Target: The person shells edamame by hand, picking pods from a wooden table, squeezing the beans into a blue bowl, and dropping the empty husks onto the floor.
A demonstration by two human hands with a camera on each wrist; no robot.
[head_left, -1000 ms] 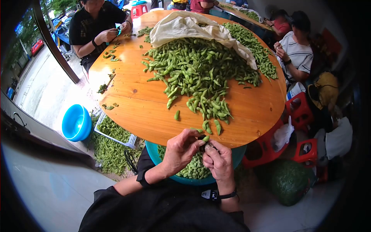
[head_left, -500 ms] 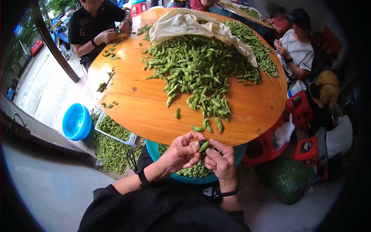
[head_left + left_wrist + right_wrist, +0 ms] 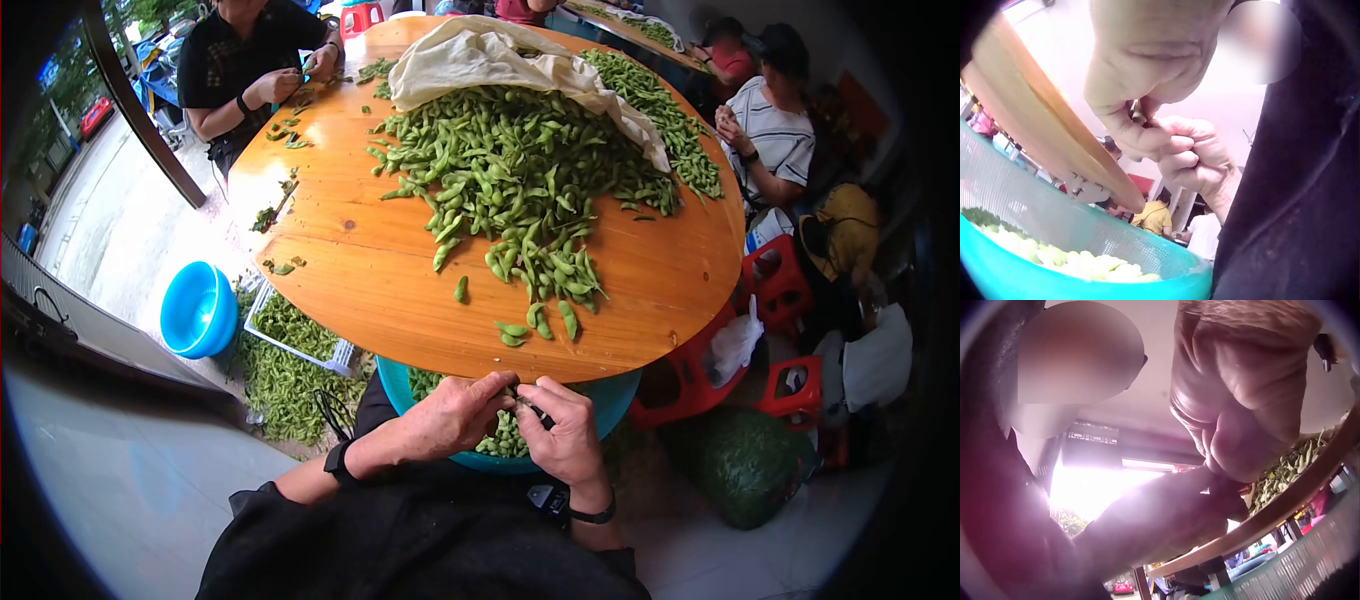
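Note:
Just past the table's near edge, my left hand and right hand meet at the fingertips. They pinch a green soybean pod between them, mostly hidden by the fingers. Something dark shows at the left fingertips in the head view. Below the hands, a turquoise basket with slotted walls holds pale green shelled beans. Several loose pods lie on the wooden table in front of the hands, at the foot of a large heap of pods.
A cream cloth covers the back of the heap. On the floor at left are a blue basin, a white crate and strewn pods or husks. Red stools and a full green bag stand at right. Other people sit around the table.
The hands have dropped slightly and turned inward, so the pod that showed between the fingertips is now largely covered. Another pod lies on the table near the edge.

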